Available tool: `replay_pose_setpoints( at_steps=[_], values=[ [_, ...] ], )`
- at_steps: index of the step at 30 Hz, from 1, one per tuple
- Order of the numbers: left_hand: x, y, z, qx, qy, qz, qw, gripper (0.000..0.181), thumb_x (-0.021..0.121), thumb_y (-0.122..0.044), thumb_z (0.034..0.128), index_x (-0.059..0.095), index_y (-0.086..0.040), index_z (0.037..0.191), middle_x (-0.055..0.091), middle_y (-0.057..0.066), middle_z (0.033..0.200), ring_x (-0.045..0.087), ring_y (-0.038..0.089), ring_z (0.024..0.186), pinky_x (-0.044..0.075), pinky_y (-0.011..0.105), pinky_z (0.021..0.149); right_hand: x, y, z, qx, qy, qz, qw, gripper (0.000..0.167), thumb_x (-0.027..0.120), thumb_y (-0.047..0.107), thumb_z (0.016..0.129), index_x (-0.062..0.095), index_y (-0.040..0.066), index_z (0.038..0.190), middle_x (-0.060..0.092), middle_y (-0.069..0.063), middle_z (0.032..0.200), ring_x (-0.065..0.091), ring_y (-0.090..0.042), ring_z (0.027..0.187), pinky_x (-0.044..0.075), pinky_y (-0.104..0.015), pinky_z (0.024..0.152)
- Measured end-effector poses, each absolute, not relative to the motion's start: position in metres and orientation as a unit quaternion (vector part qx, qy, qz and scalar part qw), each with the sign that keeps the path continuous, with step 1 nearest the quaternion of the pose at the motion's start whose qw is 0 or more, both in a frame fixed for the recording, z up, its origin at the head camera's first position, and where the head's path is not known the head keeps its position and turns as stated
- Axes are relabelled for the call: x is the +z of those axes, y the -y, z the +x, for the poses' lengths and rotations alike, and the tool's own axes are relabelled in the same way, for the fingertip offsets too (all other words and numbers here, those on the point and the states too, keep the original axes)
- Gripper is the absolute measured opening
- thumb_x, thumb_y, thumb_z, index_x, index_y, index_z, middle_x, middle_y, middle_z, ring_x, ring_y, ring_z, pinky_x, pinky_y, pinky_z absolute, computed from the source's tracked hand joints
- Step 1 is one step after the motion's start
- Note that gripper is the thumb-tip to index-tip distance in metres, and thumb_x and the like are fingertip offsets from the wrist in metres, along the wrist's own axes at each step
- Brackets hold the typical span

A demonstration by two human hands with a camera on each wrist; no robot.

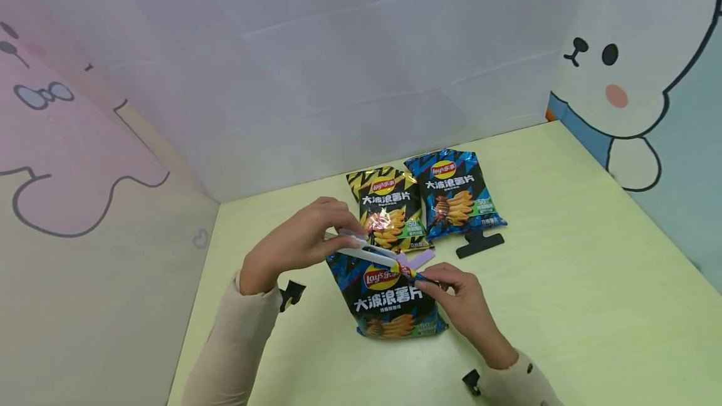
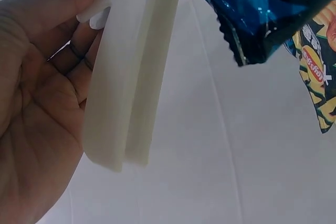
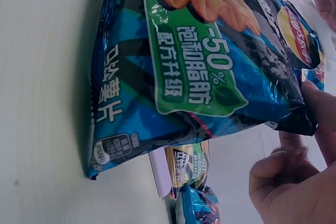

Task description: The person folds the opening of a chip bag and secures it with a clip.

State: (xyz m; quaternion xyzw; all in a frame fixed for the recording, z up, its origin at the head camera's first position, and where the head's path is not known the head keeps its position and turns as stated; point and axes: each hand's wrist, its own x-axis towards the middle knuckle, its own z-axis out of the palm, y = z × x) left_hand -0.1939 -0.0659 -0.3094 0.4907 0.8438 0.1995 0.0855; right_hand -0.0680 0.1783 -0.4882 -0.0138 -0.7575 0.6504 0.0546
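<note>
A blue chip bag (image 1: pixel 389 306) stands at the middle of the table, its top edge folded over. My left hand (image 1: pixel 307 237) pinches a white clip (image 1: pixel 366 254), whose two long arms lie at the bag's top; in the left wrist view the clip (image 2: pixel 128 77) hangs with its arms slightly apart beside my left hand (image 2: pixel 42 87). My right hand (image 1: pixel 459 299) pinches the right end of the bag's folded top. The right wrist view shows that bag (image 3: pixel 199 72) near and large, its corner between the thumb and fingers of my right hand (image 3: pixel 299 177).
Behind stand a yellow-and-black chip bag (image 1: pixel 389 208) and another blue chip bag (image 1: pixel 457 193). A black clip (image 1: pixel 479 244) is at the latter's bottom edge, and a lilac clip (image 1: pixel 422 259) lies below the yellow one. White curtain-like walls rise behind the table (image 1: pixel 592 281).
</note>
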Motion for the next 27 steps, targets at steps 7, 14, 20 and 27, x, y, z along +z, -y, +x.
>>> replay_pose_setpoints(
  at_steps=[7, 14, 20, 27],
  values=[
    [-0.312, 0.051, -0.195, 0.178, -0.840, 0.500, 0.111, 0.013, 0.071, -0.017, 0.0944, 0.075, -0.016, 0.106, 0.071, -0.005, 0.099, 0.060, 0.011, 0.097, 0.047, 0.043, 0.105, -0.488, -0.179, -0.068, 0.684, 0.728, -0.011, 0.043, 0.017, 0.073, 0.011, 0.092, 0.077, 0.002, 0.106, 0.072, -0.007, 0.092, 0.060, -0.001, 0.068, 0.055, -0.020, 0.062],
    [-0.316, 0.034, -0.193, 0.157, -0.831, 0.520, 0.117, 0.011, 0.073, -0.019, 0.0934, 0.076, -0.015, 0.103, 0.073, -0.006, 0.099, 0.062, 0.009, 0.090, 0.047, 0.041, 0.104, -0.488, -0.181, -0.068, 0.691, 0.722, 0.004, 0.043, 0.018, 0.071, 0.009, 0.093, 0.074, 0.001, 0.108, 0.069, -0.004, 0.082, 0.055, -0.007, 0.056, 0.053, -0.028, 0.054],
    [-0.323, 0.023, -0.192, 0.133, -0.827, 0.532, 0.128, 0.011, 0.072, -0.020, 0.0941, 0.076, -0.016, 0.104, 0.075, -0.006, 0.099, 0.064, 0.010, 0.094, 0.046, 0.038, 0.103, -0.485, -0.180, -0.067, 0.711, 0.703, -0.012, 0.015, 0.026, 0.071, 0.009, 0.093, 0.069, 0.002, 0.118, 0.071, -0.019, 0.096, 0.059, -0.007, 0.062, 0.056, -0.023, 0.059],
    [-0.331, 0.014, -0.192, 0.129, -0.825, 0.534, 0.134, 0.011, 0.073, -0.021, 0.0936, 0.076, -0.015, 0.102, 0.075, -0.006, 0.094, 0.063, 0.009, 0.088, 0.047, 0.036, 0.101, -0.484, -0.180, -0.066, 0.726, 0.687, -0.025, 0.000, 0.036, 0.071, 0.006, 0.092, 0.062, 0.001, 0.127, 0.071, -0.021, 0.098, 0.064, -0.008, 0.065, 0.059, -0.023, 0.063]
  ],
)
